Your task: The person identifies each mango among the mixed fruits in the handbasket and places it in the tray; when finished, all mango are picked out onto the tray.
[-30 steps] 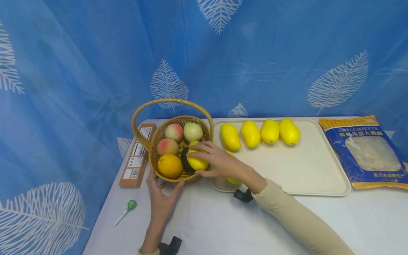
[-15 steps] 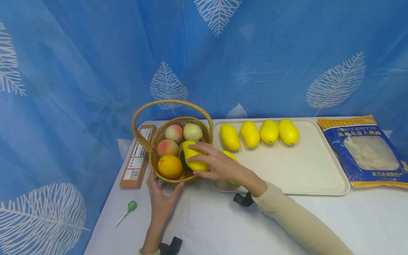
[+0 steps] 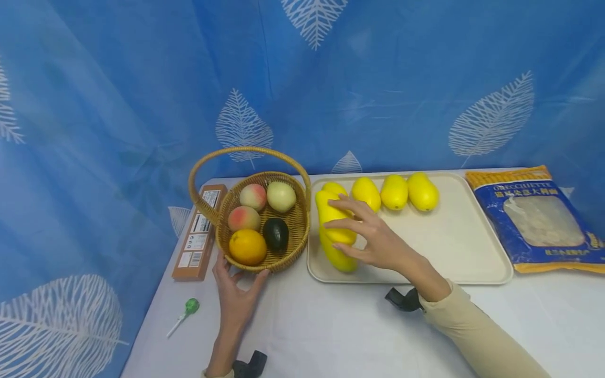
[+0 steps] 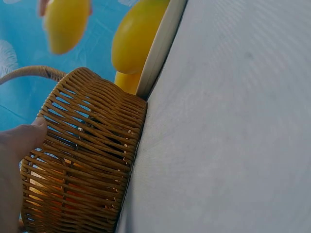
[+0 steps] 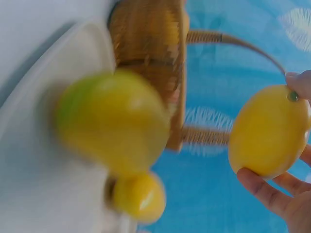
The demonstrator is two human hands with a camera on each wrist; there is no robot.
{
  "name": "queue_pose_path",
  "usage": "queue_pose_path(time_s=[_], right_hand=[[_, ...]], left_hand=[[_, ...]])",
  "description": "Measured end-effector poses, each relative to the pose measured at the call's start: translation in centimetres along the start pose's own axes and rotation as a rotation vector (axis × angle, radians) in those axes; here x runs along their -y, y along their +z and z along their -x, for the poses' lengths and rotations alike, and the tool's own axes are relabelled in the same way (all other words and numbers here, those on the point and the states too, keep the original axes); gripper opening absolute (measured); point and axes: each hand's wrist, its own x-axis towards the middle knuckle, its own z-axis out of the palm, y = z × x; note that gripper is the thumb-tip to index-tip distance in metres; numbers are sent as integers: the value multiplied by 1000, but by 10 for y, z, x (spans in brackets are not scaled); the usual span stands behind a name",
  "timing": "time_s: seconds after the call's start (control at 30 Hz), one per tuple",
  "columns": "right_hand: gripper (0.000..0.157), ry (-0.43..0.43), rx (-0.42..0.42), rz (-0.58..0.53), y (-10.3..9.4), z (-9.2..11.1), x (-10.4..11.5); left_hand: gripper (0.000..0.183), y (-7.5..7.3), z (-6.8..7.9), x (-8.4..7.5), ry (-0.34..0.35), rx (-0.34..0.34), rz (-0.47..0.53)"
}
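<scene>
My right hand [image 3: 378, 239] holds a yellow mango [image 3: 330, 212] between thumb and fingertips, raised over the left part of the cream tray [image 3: 454, 247]. In the right wrist view, the held mango [image 5: 267, 133] shows its stem dimple near a fingertip. Another mango [image 3: 337, 258] lies on the tray, partly covered by it in the head view. My left hand [image 3: 238, 299] grips the near side of the wicker basket [image 3: 298, 231], with the thumb [image 4: 26, 138] against its wall near the rim. Inside the basket sit an avocado [image 3: 275, 234], an orange [image 3: 248, 247] and several peach-like fruits [image 3: 244, 218].
Several mangoes [image 3: 394, 192] line the tray's far edge. A blue and yellow pasta bag [image 3: 543, 220] lies right of the tray. Left of the basket is a brown box [image 3: 194, 249], with a green lollipop [image 3: 191, 306] nearer. A blue leaf-print curtain [image 3: 378, 94] hangs behind.
My right hand has lifted the mango out of the basket and carried it right, over the tray. The avocado is now fully visible. My left hand stays at the basket.
</scene>
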Motion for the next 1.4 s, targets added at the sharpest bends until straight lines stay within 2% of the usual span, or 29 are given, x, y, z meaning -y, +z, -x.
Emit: queue_pose_path(time_s=[0.13,0.27,0.4,0.5,0.63,0.77,1.03,1.4], right_hand=[[40,68,0,44,-8,23,-13],[43,101,24,83,-6,45,-25],[41,135,66,89,0,63,-35],[41,171,86,84,4,71,-38],[44,226,98,85,6,75,-39],[47,267,127,85,7,76,-39],[47,290,181,83,8,76,-38],[52,267,207,107,11,76,-35]], left_hand=[[106,-3,-1,9,17,-5,-9],[106,-5,-1,11,17,-14,-14],[107,-6,0,7,-9,-18,-24],[106,-8,2,-3,-19,-17,-22],[103,-11,6,-22,-10,-16,-24],[101,-12,8,-31,-6,-16,-25],[102,-13,7,-31,-6,-10,-25],[102,-14,7,-31,-23,0,-19]])
